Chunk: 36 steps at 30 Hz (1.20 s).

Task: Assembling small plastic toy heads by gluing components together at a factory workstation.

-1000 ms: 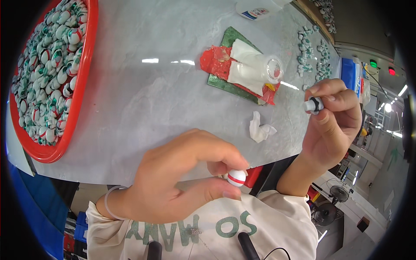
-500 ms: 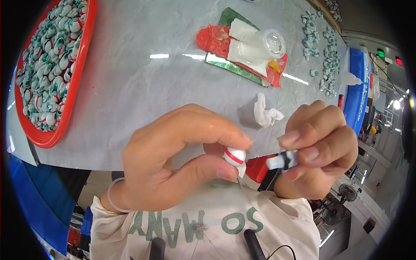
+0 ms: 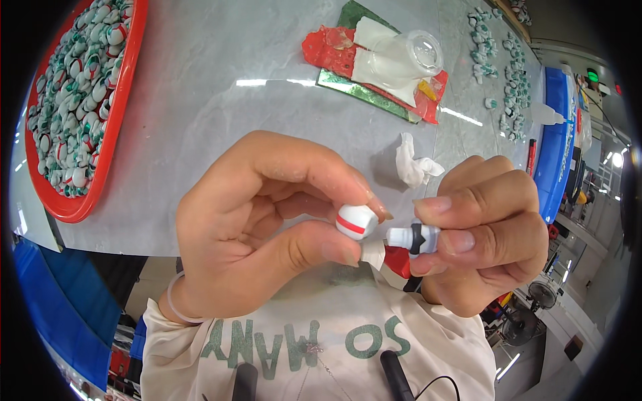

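Between the thumb and index finger of my left hand (image 3: 267, 227) is a small white ball (image 3: 356, 222) with a red stripe. A scrap of white cloth or tissue (image 3: 373, 254) shows just below it. My right hand (image 3: 485, 234) pinches a small white piece with a black band (image 3: 416, 238); its narrow ribbed end points left at the ball, with a small gap between the two. Beyond the hands, a crumpled white tissue (image 3: 414, 164) rests on the grey table (image 3: 200, 120).
A red tray (image 3: 122, 93) full of small white, green and red pieces stands at the left. Farther back, a clear plastic cup (image 3: 424, 53) lies on red and green sheets. Rows of small pieces (image 3: 515, 87) and a blue bin (image 3: 556, 147) are at the right.
The black-banded piece has moved left, closer to the ball, along with my right hand. My left hand has shifted slightly up and left, turning the ball a little.
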Each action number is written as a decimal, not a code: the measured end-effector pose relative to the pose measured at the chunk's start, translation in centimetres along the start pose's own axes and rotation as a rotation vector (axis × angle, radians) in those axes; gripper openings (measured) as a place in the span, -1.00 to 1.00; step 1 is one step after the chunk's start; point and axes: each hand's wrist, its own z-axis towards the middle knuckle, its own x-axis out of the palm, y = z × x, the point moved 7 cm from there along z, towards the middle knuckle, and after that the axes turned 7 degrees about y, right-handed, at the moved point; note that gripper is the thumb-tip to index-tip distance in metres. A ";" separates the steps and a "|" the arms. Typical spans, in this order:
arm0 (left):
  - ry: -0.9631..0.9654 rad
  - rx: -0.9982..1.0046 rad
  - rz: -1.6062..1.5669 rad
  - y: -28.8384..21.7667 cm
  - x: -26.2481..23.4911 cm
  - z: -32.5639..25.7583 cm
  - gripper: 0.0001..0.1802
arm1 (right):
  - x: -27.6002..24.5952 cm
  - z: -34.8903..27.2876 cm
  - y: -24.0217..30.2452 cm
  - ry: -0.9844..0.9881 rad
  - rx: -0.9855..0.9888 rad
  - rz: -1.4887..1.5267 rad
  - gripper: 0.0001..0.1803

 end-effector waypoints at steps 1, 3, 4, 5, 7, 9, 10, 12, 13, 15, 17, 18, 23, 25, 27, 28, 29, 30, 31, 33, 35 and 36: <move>0.004 -0.001 0.006 0.0 0.0 0.0 -0.56 | 0.0 0.1 0.1 0.002 -0.002 -0.008 -0.65; 0.008 -0.003 0.013 -0.1 0.1 0.0 -0.56 | 0.0 0.2 0.0 0.003 -0.004 -0.015 -0.66; 0.014 -0.003 0.005 -0.1 0.1 0.0 -0.56 | 0.1 0.2 0.0 0.017 -0.017 -0.030 -0.65; 0.021 -0.003 -0.003 0.0 0.1 0.0 -0.55 | 0.2 0.3 0.1 0.030 -0.029 -0.044 -0.65; 0.013 0.000 0.012 0.0 -0.1 0.0 -0.56 | 0.6 0.4 0.3 0.049 -0.004 -0.097 -0.64; 0.011 0.005 0.025 0.1 -0.2 -0.1 -0.56 | 0.8 0.5 0.6 0.065 0.021 -0.157 -0.63; 0.033 0.031 0.039 -0.1 0.0 -0.1 -0.57 | 0.9 0.6 1.1 0.076 -0.017 -0.214 -0.62; 0.054 0.055 0.054 -0.1 0.0 -0.1 -0.58 | 1.1 0.6 1.4 0.088 -0.054 -0.269 -0.60; 0.052 0.072 0.099 -0.2 0.0 0.0 -0.61 | 1.2 0.6 1.3 0.057 -0.059 -0.283 -0.60; 0.047 0.089 0.147 -0.2 -0.2 -0.1 -0.64 | 1.1 0.5 1.2 0.027 -0.064 -0.294 -0.60; 0.053 0.138 0.158 -0.4 -0.3 -0.3 -0.70 | 1.1 0.5 1.0 0.039 -0.044 -0.228 -0.61; 0.054 0.138 0.157 -0.2 -0.5 -0.3 -0.70 | 1.2 0.5 1.1 0.039 -0.043 -0.229 -0.61; 0.051 0.170 0.235 -0.8 -0.2 -0.4 -0.84 | 1.2 0.3 0.6 0.007 0.012 -0.198 -0.62; 0.070 0.203 0.250 -0.8 -0.3 -0.3 -0.85 | 1.2 0.2 0.5 0.019 0.020 -0.195 -0.62; 0.090 0.236 0.266 -1.0 -0.2 -0.4 -0.85 | 1.3 0.1 0.4 0.030 0.028 -0.192 -0.62; 0.087 0.217 0.273 -1.1 -0.1 -0.3 -0.85 | 1.4 0.0 0.3 0.034 0.030 -0.178 -0.62; 0.085 0.198 0.279 -1.1 -0.1 -0.3 -0.85 | 1.4 0.0 0.3 0.038 0.033 -0.163 -0.61; 0.085 0.198 0.280 -1.1 -0.1 -0.3 -0.85 | 1.4 -0.1 0.3 0.037 0.033 -0.162 -0.61; 0.091 0.199 0.293 -1.2 0.0 -0.3 -0.85 | 1.3 -0.1 0.2 0.047 0.038 -0.164 -0.62; 0.096 0.201 0.306 -1.2 0.0 -0.3 -0.84 | 1.3 -0.2 0.1 0.057 0.041 -0.164 -0.62; 0.114 0.187 0.344 -1.1 0.2 -0.1 -0.84 | 1.2 -0.2 -0.1 0.068 0.037 -0.172 -0.62; 0.113 0.187 0.345 -1.1 0.2 -0.1 -0.84 | 1.2 -0.2 0.0 0.068 0.036 -0.170 -0.62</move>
